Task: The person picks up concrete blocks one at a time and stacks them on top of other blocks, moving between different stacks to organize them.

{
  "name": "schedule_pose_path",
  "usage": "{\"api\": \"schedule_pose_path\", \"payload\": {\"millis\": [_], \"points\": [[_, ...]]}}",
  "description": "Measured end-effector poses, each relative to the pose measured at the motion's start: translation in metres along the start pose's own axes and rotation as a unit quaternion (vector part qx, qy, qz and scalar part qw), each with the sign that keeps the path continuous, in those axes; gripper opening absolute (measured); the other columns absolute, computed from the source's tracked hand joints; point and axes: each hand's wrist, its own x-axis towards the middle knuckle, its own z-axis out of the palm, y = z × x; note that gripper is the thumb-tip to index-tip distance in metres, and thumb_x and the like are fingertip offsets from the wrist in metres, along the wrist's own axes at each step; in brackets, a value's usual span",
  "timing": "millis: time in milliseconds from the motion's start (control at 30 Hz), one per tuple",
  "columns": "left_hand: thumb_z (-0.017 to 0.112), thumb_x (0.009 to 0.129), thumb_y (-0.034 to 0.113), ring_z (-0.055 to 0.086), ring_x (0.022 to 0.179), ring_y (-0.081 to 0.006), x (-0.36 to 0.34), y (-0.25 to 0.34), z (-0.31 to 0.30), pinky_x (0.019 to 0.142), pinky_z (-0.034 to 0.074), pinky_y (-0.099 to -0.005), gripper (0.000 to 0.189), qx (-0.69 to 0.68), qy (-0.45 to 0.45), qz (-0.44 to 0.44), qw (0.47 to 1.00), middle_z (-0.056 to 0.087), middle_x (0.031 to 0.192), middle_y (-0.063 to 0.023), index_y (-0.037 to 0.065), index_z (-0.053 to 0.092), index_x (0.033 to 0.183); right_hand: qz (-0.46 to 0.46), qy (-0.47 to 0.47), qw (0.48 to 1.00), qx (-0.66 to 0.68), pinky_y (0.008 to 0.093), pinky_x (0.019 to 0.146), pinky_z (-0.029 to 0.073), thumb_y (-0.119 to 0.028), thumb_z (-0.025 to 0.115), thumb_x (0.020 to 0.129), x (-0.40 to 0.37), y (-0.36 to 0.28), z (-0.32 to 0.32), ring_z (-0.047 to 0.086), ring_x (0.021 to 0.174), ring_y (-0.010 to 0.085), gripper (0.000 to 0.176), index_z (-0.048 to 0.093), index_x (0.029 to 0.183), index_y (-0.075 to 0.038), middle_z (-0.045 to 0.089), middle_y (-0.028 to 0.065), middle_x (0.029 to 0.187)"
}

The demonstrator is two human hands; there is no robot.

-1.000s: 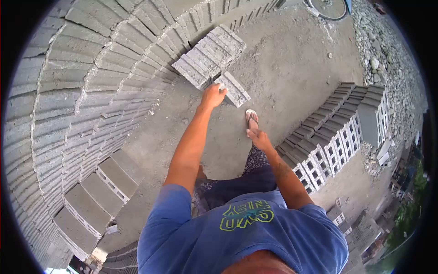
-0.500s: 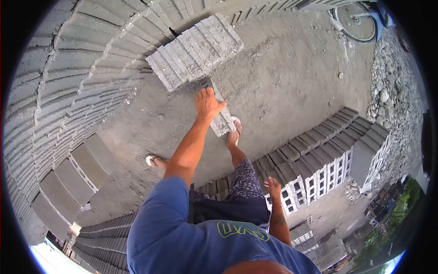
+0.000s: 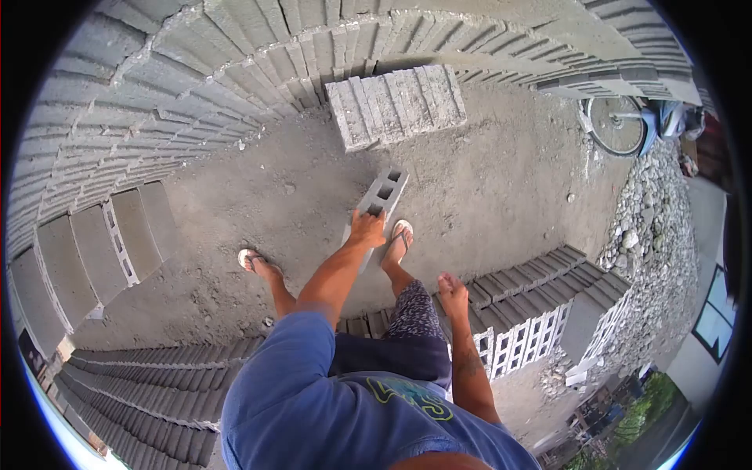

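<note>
A grey hollow concrete block (image 3: 398,182) is tilted above the dirt near my right foot, its row of square holes facing up. My left hand (image 3: 368,229) is closed on it, fingers hooked at one of the holes. To the right, my right hand (image 3: 453,294) hangs in the air over the edge of a block stack, fingers loosely bent and nothing in them. A short row of rough grey blocks (image 3: 398,107) stands on the ground beyond the held block.
A tall curved wall of stacked blocks (image 3: 188,78) runs along the left and top. Stacked blocks (image 3: 540,290) stand at the right, and several more (image 3: 86,254) at the far left. A bicycle wheel (image 3: 615,125) and gravel (image 3: 646,235) lie beyond at the right.
The held block has come away from the row of blocks and turned, so its holes now show. My right hand has risen a little. The view has shifted.
</note>
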Motion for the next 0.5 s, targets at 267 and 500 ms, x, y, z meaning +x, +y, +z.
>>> {"api": "schedule_pose_path", "payload": {"millis": [267,500], "points": [[0.069,0.063,0.023,0.062,0.091,-0.0251,-0.258,-0.098,-0.077,0.106,0.020,-0.0527,0.068,0.005,0.082,0.116,0.990,0.067,0.081,-0.0068,0.008,0.053,0.127,-0.220,-0.188,0.907,-0.305,0.0416,0.097,0.041,-0.049,0.070,0.074,0.047,-0.139,0.197,0.058,0.108,0.0387,0.065,0.062,0.112,0.003,0.062,0.0248,0.111],[0.068,0.063,0.026,0.063,0.085,-0.0214,-0.513,-0.212,-0.118,0.099,0.026,-0.0474,0.062,-0.001,0.126,0.084,0.988,0.067,0.076,-0.0032,0.019,0.059,0.123,-0.232,-0.428,0.721,-0.493,0.0389,0.087,0.048,-0.054,0.076,0.061,-0.110,-0.287,0.367,0.062,0.101,0.0377,0.073,0.065,0.107,0.002,0.066,0.0223,0.103]]}}
